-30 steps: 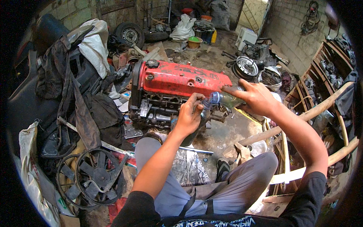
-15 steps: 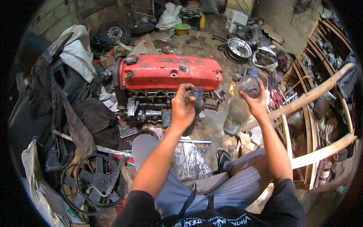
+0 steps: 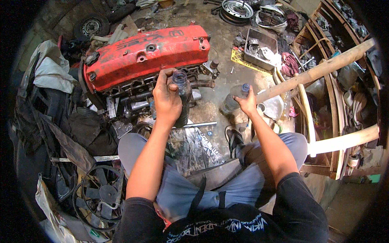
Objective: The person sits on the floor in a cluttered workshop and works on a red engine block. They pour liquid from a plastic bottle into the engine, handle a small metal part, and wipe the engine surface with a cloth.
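Note:
My left hand [image 3: 167, 99] is wrapped round a small dark plastic bottle [image 3: 184, 95], held upright with its threaded mouth uncapped. My right hand [image 3: 246, 102] grips a larger clear plastic bottle [image 3: 229, 103] close to its blue-capped neck. That bottle leans, its base low near the floor; whether it touches cannot be told. Beyond my left hand lies an engine head with a red valve cover [image 3: 142, 54], its metal ports facing me. A small blue cap [image 3: 209, 133] lies on the floor between my legs.
To the right, a wooden pole [image 3: 320, 73] slants across by cluttered shelves [image 3: 332, 105]. A metal tray of parts [image 3: 259, 48] sits beyond the right bottle, near a wheel rim [image 3: 236, 11]. On the left are a black fan [image 3: 106, 194] and a white sack [image 3: 54, 73].
My right hand has lowered the large bottle toward the floor. My left hand still holds the small bottle. The whole view has shifted, putting the engine head further left and higher in the picture.

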A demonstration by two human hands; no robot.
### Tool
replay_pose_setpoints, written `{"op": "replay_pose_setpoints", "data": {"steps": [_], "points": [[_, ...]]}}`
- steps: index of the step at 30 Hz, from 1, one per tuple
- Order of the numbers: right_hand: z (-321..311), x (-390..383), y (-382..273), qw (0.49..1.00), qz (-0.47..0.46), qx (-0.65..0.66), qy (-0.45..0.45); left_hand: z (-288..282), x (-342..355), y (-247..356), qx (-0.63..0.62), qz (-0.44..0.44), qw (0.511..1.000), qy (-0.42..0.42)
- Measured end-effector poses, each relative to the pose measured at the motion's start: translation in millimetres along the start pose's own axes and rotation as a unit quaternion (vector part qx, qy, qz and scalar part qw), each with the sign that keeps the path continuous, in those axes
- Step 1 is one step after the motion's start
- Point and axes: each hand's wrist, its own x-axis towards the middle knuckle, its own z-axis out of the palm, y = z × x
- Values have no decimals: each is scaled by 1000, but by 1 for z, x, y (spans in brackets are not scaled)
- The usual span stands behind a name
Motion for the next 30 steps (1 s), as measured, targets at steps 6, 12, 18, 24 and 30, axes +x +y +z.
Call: {"op": "replay_pose_setpoints", "data": {"steps": [6,12,18,24,30], "points": [[0,-31,12,992,77,51,-86,-2,-13,-13,67,8,997,24],[-6,-32,29,995,60,53,-67,-10,-31,-29,23,-6,999,32],[-10,-31,6,995,44,64,-69,-24,-44,-22,-31,-9,999,43],[-21,-30,-12,999,-6,-8,46,-27,-41,-16,-13,5,998,55],[-21,-59,-44,933,-289,-192,99,-30,-45,-23,-12,-11,998,59]]}}
